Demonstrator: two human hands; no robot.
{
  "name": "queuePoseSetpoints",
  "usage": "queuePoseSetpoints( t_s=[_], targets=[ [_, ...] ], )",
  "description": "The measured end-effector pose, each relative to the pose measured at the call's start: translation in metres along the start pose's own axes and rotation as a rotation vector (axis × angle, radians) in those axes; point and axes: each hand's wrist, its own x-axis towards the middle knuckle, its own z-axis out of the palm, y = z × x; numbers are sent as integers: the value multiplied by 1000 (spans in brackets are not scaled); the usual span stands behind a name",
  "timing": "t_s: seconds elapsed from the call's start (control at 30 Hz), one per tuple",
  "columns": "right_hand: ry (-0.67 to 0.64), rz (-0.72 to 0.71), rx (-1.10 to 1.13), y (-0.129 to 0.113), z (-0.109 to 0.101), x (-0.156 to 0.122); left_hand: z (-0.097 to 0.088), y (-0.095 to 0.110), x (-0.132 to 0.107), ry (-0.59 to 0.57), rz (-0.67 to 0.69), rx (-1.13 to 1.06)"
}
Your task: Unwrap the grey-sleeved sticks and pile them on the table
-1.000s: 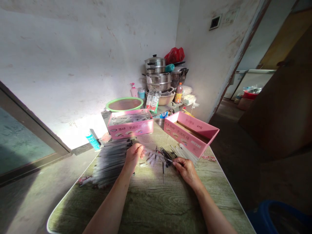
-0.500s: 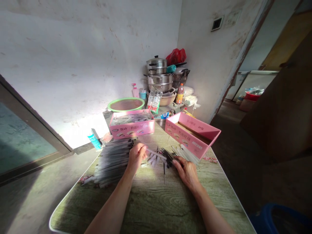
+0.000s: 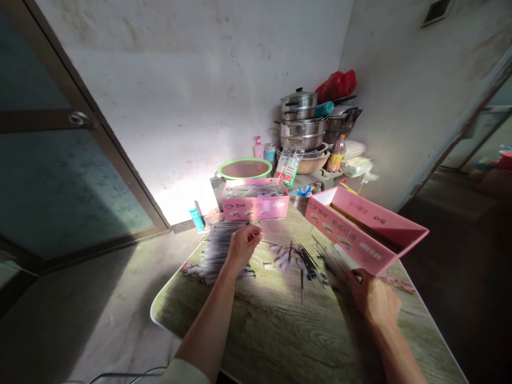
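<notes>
My left hand (image 3: 243,245) is raised at the right edge of a wide pile of clear, dark-ended plastic tubes (image 3: 220,248). Its thumb and fingers are pinched together; what they hold, if anything, is too small to make out. My right hand (image 3: 376,298) is low over the table with curled fingers, at the near end of a smaller row of pale tubes (image 3: 339,261). Whatever it grips is hidden and blurred. Between the hands lie loose black, stick-like parts (image 3: 308,261) and short whitish pieces (image 3: 282,256). A single thin dark stick (image 3: 302,288) points toward me.
A pink box (image 3: 256,208) filled with clear tubes stands behind the left pile. Another pink box (image 3: 352,234) sits at the right, its visible floor brown. Farther back are a green-rimmed sieve (image 3: 245,168), stacked steel pots (image 3: 302,128) and a drink bottle (image 3: 336,154).
My right hand has moved right, from the black parts to the pale tubes. The clear tube in my left hand's fingers no longer shows there. The view has turned left.
</notes>
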Motion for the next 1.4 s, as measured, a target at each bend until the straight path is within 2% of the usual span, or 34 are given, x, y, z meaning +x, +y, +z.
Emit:
queuePoseSetpoints(
  t_s=[0.1,0.2,0.27,0.33,0.4,0.47,0.63,0.77,0.87,0.93,0.97,1.0,1.1,1.23,1.3,1.33,1.4],
  targets=[
    [-38,70,-31,5,-4,2,-58,-4,-5,52,-18,221],
    [-49,85,-26,5,-4,1,-116,-20,-25,137,-188,580],
    [-40,96,-11,2,-4,0,-146,-33,-43,171,-337,732],
    [-21,105,6,-2,-6,-2,-164,-46,-59,104,-455,766],
    [1,95,20,-5,-7,-4,-170,-57,-70,17,-483,742],
    [13,70,28,-8,-8,-6,-168,-65,-75,-53,-454,701],
    [35,67,46,-7,-3,-7,-160,-78,-77,-112,-392,717],
    [57,90,51,-6,0,-5,-173,-76,-79,-83,-447,792],
    [77,89,50,-8,0,-5,-181,-60,-75,64,-493,873],
    [88,80,50,-9,1,-6,-172,-41,-66,187,-425,850],
    [93,73,51,-10,1,-7,-161,-31,-60,221,-350,789],
    [97,65,52,-10,1,-8,-146,-20,-53,204,-271,699],
    [99,19,52,-12,3,-10,-77,8,-38,14,-76,457],
    [81,-42,54,-16,3,-13,21,27,-36,-340,157,447],
    [81,-46,61,-17,3,-13,52,31,-40,-467,233,454],
    [81,-46,66,-17,3,-13,62,32,-42,-511,237,463],
    [79,-46,75,-16,3,-13,70,33,-44,-528,251,459]
  ],
)
